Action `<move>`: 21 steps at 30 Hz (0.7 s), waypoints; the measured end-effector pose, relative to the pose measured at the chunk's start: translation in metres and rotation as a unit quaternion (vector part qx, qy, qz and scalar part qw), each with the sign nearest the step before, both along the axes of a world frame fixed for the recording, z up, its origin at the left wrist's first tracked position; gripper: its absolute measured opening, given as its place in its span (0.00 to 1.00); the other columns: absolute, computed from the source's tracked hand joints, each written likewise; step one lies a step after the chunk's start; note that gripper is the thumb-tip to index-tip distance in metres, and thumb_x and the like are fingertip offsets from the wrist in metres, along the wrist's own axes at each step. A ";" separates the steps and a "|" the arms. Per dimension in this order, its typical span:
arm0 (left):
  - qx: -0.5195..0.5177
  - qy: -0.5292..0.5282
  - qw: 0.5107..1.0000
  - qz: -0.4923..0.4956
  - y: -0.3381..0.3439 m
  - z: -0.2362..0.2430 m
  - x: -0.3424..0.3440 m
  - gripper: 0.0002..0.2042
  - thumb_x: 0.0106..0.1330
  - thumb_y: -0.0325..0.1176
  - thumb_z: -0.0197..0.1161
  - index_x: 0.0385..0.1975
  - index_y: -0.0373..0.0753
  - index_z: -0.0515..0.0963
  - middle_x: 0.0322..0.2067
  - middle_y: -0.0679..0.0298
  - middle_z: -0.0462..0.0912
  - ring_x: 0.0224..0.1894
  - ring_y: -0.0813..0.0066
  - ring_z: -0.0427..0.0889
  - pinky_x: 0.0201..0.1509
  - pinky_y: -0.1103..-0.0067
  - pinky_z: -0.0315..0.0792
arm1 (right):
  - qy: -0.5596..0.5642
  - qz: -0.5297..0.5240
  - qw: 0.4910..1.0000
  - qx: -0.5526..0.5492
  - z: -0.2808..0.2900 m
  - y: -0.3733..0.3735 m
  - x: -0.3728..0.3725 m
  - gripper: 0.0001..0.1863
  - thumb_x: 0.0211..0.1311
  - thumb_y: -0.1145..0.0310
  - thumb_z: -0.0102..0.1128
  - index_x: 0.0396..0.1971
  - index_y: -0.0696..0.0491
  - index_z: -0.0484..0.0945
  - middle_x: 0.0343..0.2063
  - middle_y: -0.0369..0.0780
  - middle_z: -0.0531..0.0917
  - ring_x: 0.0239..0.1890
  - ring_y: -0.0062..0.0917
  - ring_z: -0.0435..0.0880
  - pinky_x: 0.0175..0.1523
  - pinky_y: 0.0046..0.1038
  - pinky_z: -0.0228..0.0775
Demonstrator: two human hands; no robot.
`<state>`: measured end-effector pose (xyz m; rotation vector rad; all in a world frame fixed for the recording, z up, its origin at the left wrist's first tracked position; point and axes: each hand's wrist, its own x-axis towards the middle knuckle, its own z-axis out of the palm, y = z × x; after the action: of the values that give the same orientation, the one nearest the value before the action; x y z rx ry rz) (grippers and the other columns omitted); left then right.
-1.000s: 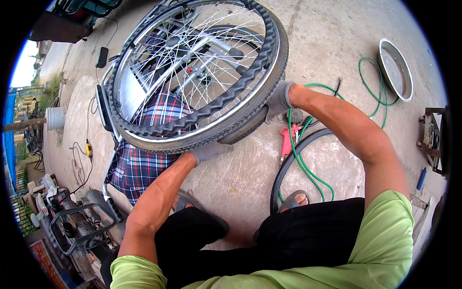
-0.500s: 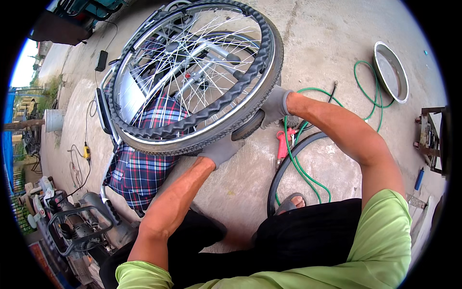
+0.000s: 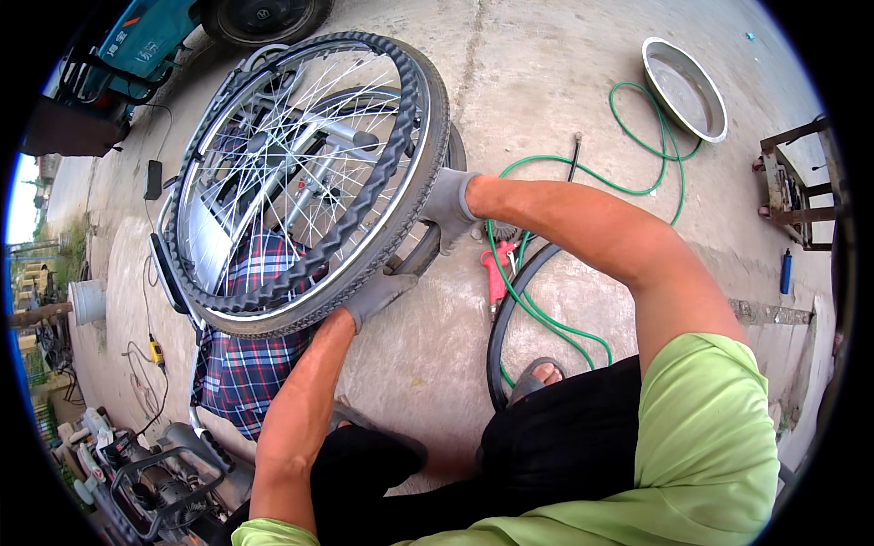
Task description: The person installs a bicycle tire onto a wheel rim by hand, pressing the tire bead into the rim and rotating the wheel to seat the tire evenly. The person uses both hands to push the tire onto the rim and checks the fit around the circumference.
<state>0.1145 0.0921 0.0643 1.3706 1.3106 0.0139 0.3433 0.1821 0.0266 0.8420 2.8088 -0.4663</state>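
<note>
A wheelchair [image 3: 255,378] with a plaid fabric seat lies tipped on its side, its large spoked wheel [image 3: 435,105] facing up. The wheel has a black tyre and a wavy black hand rim [image 3: 398,150]. At the near right edge of the tyre, my gloved right hand [image 3: 448,207] grips it, fingers partly hidden behind the rubber. My gloved left hand [image 3: 381,296] holds the tyre nearer to me, with its fingertips tucked out of sight beneath. Between my hands, a small section of black tyre [image 3: 417,255] shows below the wheel.
A red air gun [image 3: 496,271] and green hose [image 3: 555,323] lie to the right, beside a loose black tyre or tube [image 3: 499,350]. A metal basin [image 3: 687,91] and a rusty metal stand [image 3: 801,187] are farther right. Machinery [image 3: 164,487] sits at lower left; a teal vehicle [image 3: 137,50] stands behind.
The whole view has shifted, so the wheel and both hands appear farther left and lower. Both hands stay on the tyre. More of the teal vehicle shows.
</note>
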 end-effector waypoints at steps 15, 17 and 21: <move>0.162 -0.014 0.986 0.034 0.017 -0.015 0.061 0.24 0.55 0.40 0.73 0.45 0.30 0.76 0.37 0.57 0.83 0.39 0.70 0.81 0.48 0.75 0.73 | 0.161 -0.175 0.959 -0.154 0.033 -0.002 0.026 0.26 0.46 0.55 0.71 0.45 0.52 0.81 0.38 0.49 0.85 0.43 0.42 0.85 0.49 0.39 0.76; 0.123 0.036 0.992 0.005 0.024 -0.013 0.062 0.23 0.55 0.40 0.73 0.42 0.30 0.76 0.33 0.59 0.82 0.36 0.71 0.80 0.44 0.75 0.72 | 0.217 -0.290 0.922 -0.139 0.035 0.007 0.039 0.20 0.51 0.54 0.66 0.40 0.53 0.83 0.35 0.48 0.86 0.40 0.41 0.86 0.47 0.38 0.76; 0.076 -0.013 0.996 0.039 0.027 -0.022 0.066 0.22 0.55 0.41 0.74 0.40 0.31 0.76 0.30 0.61 0.80 0.32 0.73 0.78 0.40 0.77 0.71 | 0.278 -0.541 0.782 -0.132 0.012 0.044 0.074 0.23 0.57 0.50 0.59 0.31 0.59 0.84 0.26 0.46 0.86 0.33 0.35 0.87 0.39 0.37 0.77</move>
<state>0.1801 0.1190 0.0423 1.4401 1.3627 0.1879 0.4178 0.2260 0.0383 2.5302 2.2002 -1.3935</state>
